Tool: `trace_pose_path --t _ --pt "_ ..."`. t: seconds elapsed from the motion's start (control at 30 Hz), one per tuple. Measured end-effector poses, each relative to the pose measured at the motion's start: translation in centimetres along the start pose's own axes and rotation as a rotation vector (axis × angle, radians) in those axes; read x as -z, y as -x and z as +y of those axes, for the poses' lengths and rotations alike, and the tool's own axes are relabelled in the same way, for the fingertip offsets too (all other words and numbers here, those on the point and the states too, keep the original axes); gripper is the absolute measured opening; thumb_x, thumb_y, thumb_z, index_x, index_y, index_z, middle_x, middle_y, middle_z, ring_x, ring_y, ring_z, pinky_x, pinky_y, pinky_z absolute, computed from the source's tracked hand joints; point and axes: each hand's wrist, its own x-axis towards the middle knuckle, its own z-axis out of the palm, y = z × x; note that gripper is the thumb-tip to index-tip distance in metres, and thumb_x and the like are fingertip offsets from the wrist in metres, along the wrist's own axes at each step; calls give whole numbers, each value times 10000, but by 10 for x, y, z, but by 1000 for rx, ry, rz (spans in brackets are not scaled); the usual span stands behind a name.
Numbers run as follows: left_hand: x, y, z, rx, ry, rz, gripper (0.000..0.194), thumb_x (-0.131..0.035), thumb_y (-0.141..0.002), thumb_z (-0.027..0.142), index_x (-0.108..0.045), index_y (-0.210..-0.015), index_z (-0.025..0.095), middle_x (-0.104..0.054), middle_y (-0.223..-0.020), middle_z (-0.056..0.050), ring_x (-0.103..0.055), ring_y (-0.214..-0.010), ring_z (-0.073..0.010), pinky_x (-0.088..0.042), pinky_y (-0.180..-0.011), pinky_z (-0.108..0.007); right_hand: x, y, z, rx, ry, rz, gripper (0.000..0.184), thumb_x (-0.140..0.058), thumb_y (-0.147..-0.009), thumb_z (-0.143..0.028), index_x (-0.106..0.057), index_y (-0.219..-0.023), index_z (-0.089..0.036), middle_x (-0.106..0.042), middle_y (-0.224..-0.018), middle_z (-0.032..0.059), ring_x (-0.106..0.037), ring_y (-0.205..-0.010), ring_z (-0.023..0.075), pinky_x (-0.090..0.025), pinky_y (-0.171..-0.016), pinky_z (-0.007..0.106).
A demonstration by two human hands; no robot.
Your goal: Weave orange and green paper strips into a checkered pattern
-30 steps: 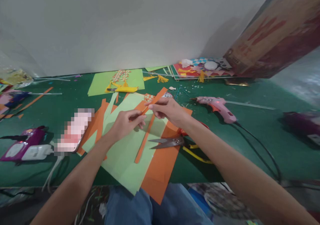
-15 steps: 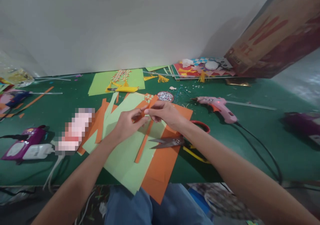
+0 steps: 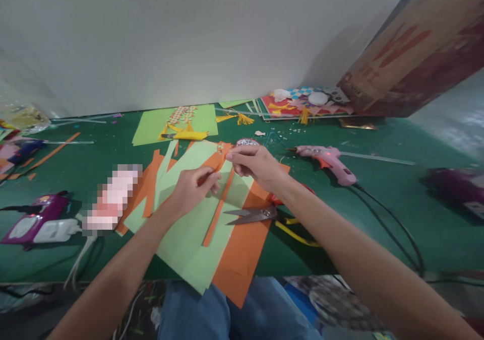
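Between my two hands, above the paper, is an orange paper strip [image 3: 220, 160]. My left hand [image 3: 192, 186] pinches its lower end, and my right hand [image 3: 251, 164] pinches its upper end with thumb and forefinger. Beneath them lie light green paper sheets [image 3: 185, 249], with a second orange strip [image 3: 215, 219] lying slantwise on top. An orange sheet [image 3: 242, 254] sticks out on the right of the green ones. Scissors [image 3: 251, 215] with red and yellow handles rest half open on it, partly covered by my right forearm.
A pink glue gun [image 3: 328, 161] lies to the right with its cord trailing. Left are a pixelated phone [image 3: 113, 196] and a purple power strip [image 3: 41, 219]. Behind the papers sit a yellow cutter [image 3: 189, 134] and a dish of small beads [image 3: 247, 142]. A cardboard box [image 3: 412, 53] stands back right.
My hands drew close together on the orange strip, then parted slightly. The strip's free end, which stuck up past my right hand, no longer shows there.
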Motion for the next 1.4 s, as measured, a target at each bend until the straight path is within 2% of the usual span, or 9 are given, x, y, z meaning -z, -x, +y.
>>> trace_pose_path --t 0.2,0.4,0.57,0.7,0.93,1.17,1.3,1.4 --pt "-1 -1 -2 7 -113 61 238 -495 -848 295 -563 -654 175 -665 -594 8 -605 -572 -116 -450 -587 -224 -5 5 -2 28 142 -87 223 -660 -709 -329 -698 -823 -141 -475 -454 -60 -404 -436 55 -286 -426 224" --pt "-2 0 -4 -19 -158 88 248 -487 -856 316 -549 -660 177 -644 -593 4 -581 -571 -117 -438 -590 -234 -4 5 0 50 149 -93 198 -645 -729 -332 -683 -774 -144 -482 -469 -58 -409 -428 53 -308 -436 230" --pt "-4 1 -6 -35 -159 98 138 -515 -846 313 -564 -813 189 -653 -660 8 -588 -599 -119 -451 -627 -237 -4 3 5 62 137 -129 244 -654 -719 -375 -621 -618 -155 -491 -460 -51 -421 -427 51 -290 -423 225" --pt "-3 2 -6 -49 -138 72 155 -471 -882 319 -562 -851 198 -637 -620 33 -573 -563 -98 -436 -593 -207 -6 4 7 10 113 -167 318 -686 -686 -409 -562 -528 -162 -511 -471 -41 -448 -436 55 -304 -426 225" --pt "-2 2 -5 -23 -142 61 245 -424 -910 328 -492 -717 195 -621 -591 37 -522 -509 -86 -389 -534 -205 -5 5 0 35 64 -148 316 -698 -686 -392 -536 -528 -171 -506 -468 -51 -421 -415 46 -297 -425 227" --pt "-2 3 -4 -35 -139 -65 259 -383 -925 311 -462 -708 196 -638 -623 32 -562 -578 -103 -402 -614 -227 -3 3 2 48 61 -156 298 -750 -626 -397 -555 -600 -173 -496 -444 -65 -420 -406 50 -287 -412 216" --pt "-1 3 -2 -34 -125 -90 269 -354 -929 303 -448 -699 199 -632 -635 26 -548 -578 -112 -394 -604 -237 -3 3 4 40 42 -142 302 -763 -610 -390 -557 -665 -176 -493 -439 -78 -418 -397 46 -271 -398 206" --pt "-1 4 -2 -31 -129 -123 255 -342 -924 279 -478 -724 199 -632 -650 17 -548 -593 -123 -394 -607 -248 -3 3 3 37 43 -178 297 -765 -611 -383 -563 -668 -172 -500 -456 -74 -433 -406 48 -275 -399 206"
